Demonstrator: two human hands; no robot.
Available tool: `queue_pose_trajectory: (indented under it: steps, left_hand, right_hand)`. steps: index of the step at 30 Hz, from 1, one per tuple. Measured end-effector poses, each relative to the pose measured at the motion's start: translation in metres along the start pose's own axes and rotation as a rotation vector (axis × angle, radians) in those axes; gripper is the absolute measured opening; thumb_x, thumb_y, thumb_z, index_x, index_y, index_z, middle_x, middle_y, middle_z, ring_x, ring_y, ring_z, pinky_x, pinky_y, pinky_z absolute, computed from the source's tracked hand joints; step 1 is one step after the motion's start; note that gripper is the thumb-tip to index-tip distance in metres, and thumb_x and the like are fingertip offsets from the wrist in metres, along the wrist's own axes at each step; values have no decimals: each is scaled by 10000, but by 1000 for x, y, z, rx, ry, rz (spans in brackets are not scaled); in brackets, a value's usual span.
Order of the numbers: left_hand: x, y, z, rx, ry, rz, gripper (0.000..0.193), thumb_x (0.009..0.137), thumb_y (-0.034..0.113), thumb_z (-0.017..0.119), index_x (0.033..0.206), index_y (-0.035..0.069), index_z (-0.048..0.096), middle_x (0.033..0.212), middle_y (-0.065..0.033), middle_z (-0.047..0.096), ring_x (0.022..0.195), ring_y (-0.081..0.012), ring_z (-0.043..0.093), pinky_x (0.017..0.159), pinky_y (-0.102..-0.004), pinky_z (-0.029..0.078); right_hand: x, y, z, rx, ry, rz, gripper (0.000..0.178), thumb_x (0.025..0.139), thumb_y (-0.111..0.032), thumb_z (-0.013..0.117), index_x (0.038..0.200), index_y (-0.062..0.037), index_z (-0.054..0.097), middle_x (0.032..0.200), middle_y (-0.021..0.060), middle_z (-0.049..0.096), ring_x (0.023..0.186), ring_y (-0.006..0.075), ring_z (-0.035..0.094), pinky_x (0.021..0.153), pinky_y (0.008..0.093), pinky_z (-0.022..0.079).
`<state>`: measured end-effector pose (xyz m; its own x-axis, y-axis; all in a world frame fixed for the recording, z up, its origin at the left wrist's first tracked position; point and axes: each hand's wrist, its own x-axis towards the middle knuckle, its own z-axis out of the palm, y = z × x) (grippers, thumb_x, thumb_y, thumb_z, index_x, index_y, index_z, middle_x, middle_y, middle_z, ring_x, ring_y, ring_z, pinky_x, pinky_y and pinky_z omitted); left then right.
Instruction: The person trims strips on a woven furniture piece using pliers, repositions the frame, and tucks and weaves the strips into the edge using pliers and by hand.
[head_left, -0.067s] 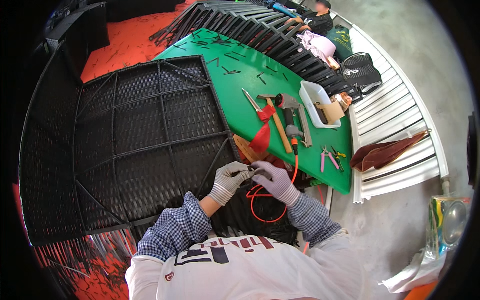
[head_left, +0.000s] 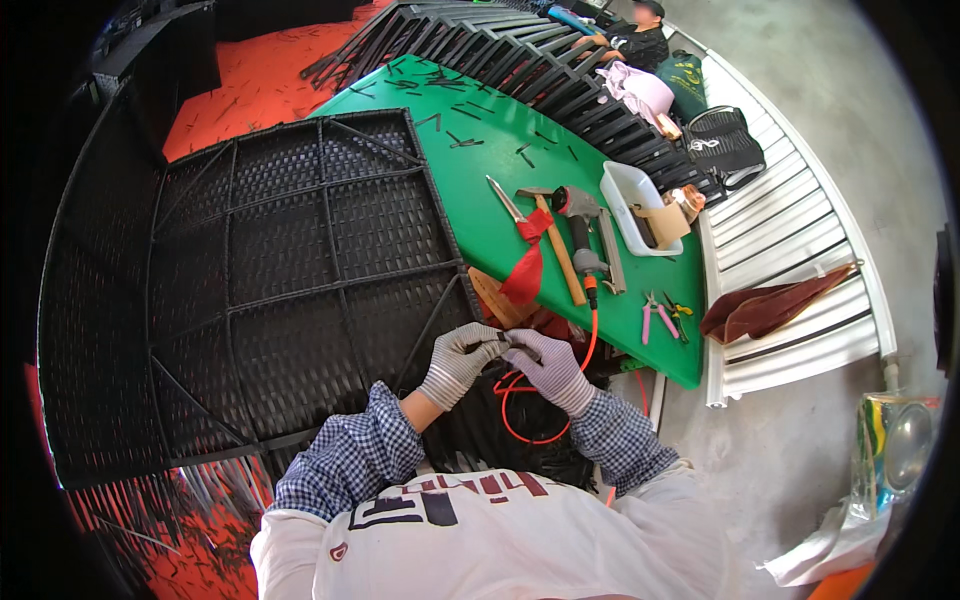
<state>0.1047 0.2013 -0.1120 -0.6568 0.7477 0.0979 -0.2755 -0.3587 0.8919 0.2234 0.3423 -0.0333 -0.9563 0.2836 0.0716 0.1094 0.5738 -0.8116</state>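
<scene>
In front of my chest, my gloved left hand (head_left: pixel 458 366) and gloved right hand (head_left: pixel 550 370) meet at the fingertips. Both are closed, pinching a small dark piece (head_left: pixel 503 339) between them; its exact kind is too small to make out. Close by on the left lies a large black woven wicker furniture frame (head_left: pixel 278 258), with crossing bars and a raised side panel. Loose black strips hang from its near edge. Beyond my hands, a red-handled pair of scissors (head_left: pixel 507 200), a wooden-handled hammer (head_left: pixel 562 255) and an air stapler (head_left: pixel 580 235) rest on the green table (head_left: pixel 465 185).
An orange air hose (head_left: pixel 595 335) loops beside my right hand. Pink-handled pliers (head_left: pixel 660 318) and a white plastic bin (head_left: pixel 625 185) sit on the table's right part. Stacked black frames (head_left: pixel 540 65) line its far edge, with a person (head_left: pixel 640 45) behind. A white slatted rack (head_left: pixel 790 240) stands right.
My right hand has turned slightly, its fingers drawing in closer around the small dark piece. The left hand stays nearly where it was.
</scene>
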Motion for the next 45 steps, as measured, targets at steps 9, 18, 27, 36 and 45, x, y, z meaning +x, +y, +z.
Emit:
queue_pose_trajectory:
  steps: [9,18,27,36,45]
  left_hand:
    - [-5,23,7,20,-77,-10,175,914,17,749,1088,6,751,999,-49,730,918,-116,679,862,-258,561]
    - [-13,19,9,504,104,400,115,881,-7,692,981,21,743,892,-122,709,820,-241,709,742,-329,552]
    - [-31,16,7,883,153,478,133,850,46,722,975,83,750,874,-116,712,802,-316,693,713,-406,559]
    - [-42,0,4,1265,-22,534,143,837,117,735,976,114,768,873,-66,719,776,-275,688,688,-386,564]
    - [-42,5,2,1363,-12,511,172,855,124,722,1016,113,780,921,-75,725,796,-268,696,713,-374,573]
  right_hand:
    - [-9,-15,-12,-205,133,-66,176,902,-50,705,1062,19,683,869,148,707,765,253,725,700,335,566]
    - [-68,31,-53,-515,-204,351,347,877,-99,750,1219,-63,703,1130,141,724,1011,199,711,884,313,570]
    - [-48,26,22,219,129,231,312,927,61,666,1229,-14,686,1079,44,713,997,113,689,898,262,558]
    - [-54,51,34,350,147,175,213,962,-32,690,1174,-21,702,1012,23,716,913,90,671,848,230,549]
    - [-61,46,40,666,81,521,241,986,-198,692,1166,-38,704,958,0,718,835,52,642,759,219,532]
